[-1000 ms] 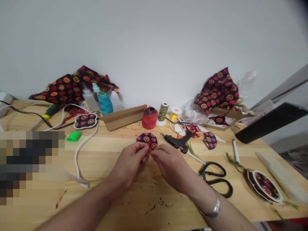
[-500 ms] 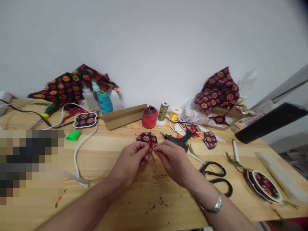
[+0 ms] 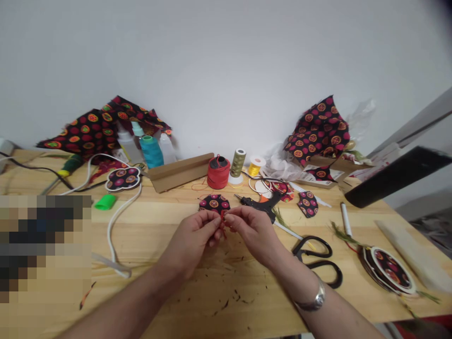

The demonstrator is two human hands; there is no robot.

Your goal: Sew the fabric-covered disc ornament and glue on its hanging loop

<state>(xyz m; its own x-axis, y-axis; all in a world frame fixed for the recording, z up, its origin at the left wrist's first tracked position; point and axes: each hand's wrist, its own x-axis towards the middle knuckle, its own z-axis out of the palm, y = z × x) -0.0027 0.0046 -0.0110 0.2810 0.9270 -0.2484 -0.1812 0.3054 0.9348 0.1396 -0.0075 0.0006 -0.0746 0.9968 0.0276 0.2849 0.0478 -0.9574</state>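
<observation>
Both hands meet over the middle of the wooden table, fingertips pinched close together. My left hand (image 3: 197, 235) is closed on a thin red cord (image 3: 223, 221), and its loose ends hang below the fingers. My right hand (image 3: 250, 233) pinches the same cord from the other side; its exact shape is partly hidden by the fingertips. Just behind the fingers lies a patterned dark fabric piece (image 3: 213, 202). Behind it stands a red cord spool (image 3: 218, 174). A black glue gun (image 3: 263, 205) lies beyond my right hand.
Black-handled scissors (image 3: 319, 259) lie right of my right forearm. Stacked fabric-covered discs (image 3: 391, 270) and a white marker (image 3: 346, 220) are further right. A green thread spool (image 3: 238, 164), a yellow spool (image 3: 256, 165) and a cardboard tray (image 3: 181, 173) line the back. A white cable (image 3: 112, 226) curves at left.
My right fingers have drawn in closer to the left fingertips around the red cord. The view has shifted slightly; the things on the table stay put.
</observation>
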